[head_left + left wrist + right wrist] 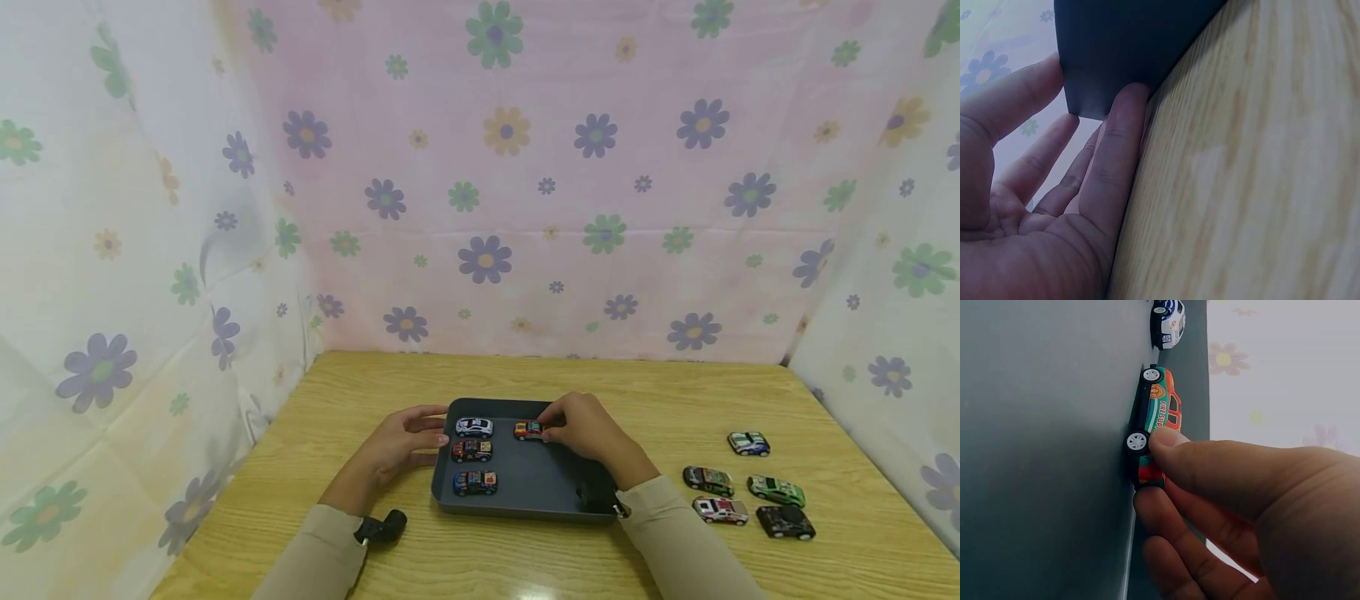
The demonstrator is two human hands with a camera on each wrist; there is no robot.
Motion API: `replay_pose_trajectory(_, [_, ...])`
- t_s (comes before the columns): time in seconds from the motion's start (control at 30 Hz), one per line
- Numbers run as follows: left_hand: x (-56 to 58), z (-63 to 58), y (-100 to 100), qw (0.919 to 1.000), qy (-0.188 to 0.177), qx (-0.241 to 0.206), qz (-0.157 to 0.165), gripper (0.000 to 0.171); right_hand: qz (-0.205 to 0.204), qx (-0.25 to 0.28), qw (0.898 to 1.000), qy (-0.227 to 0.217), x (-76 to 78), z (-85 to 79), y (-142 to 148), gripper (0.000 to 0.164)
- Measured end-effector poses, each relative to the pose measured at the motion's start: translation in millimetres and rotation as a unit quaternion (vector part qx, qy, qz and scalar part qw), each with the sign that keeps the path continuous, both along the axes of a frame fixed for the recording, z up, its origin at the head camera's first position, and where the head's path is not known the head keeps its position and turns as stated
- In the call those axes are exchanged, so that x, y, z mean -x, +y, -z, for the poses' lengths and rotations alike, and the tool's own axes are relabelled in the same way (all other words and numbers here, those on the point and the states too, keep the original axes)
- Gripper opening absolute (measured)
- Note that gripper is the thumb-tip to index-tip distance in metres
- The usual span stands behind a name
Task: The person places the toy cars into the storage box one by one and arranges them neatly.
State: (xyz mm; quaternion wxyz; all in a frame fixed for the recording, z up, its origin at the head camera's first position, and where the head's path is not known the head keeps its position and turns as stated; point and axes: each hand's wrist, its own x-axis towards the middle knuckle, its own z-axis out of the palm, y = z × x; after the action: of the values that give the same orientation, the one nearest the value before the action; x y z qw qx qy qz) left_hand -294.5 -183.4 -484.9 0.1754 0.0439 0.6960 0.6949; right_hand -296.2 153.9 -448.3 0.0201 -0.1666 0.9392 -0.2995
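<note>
My right hand (592,429) pinches an orange and green toy car (1159,403) with white-spoked wheels between thumb and fingers. That car is at the far side of a dark grey tray (525,492). Beside the tray's left wall is my left hand (401,446), its fairly straight fingers touching the wall from outside in the left wrist view. Along the tray's left side sit three toy cars: a white one (474,427), a dark red and black one (472,451) and a blue one (475,482).
Right of the tray, several toy cars stand on the wooden table (375,383): a white and green car (748,443), a dark car (708,481), a green car (776,490), a white and red car (721,510) and a black car (785,522). Flowered cloth (555,208) surrounds the table.
</note>
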Motion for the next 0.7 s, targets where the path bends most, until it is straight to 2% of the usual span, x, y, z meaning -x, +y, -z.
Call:
replay_pose_trajectory(0.2, [-0.3, -0.9, -0.4, 1.0, -0.002, -0.001, 0.003, 0.068, -0.005, -0.001, 1.0, 0.001, 1.1, 0.8, 0.7, 0.018])
replay_pose_trajectory(0.47, [-0.5, -4.5, -1.6, 0.9999, 0.005, 0.002, 0.01, 0.068, -0.033, 0.0, 0.999, 0.017, 2.2, -2.3, 3.1, 0.018])
replay_pose_trajectory(0.7, [0.9, -2.6, -0.9, 0.9999, 0.001, 0.003, 0.012, 0.068, -0.032, -0.005, 0.999, 0.011, 0.9, -5.1, 4.9, 0.017])
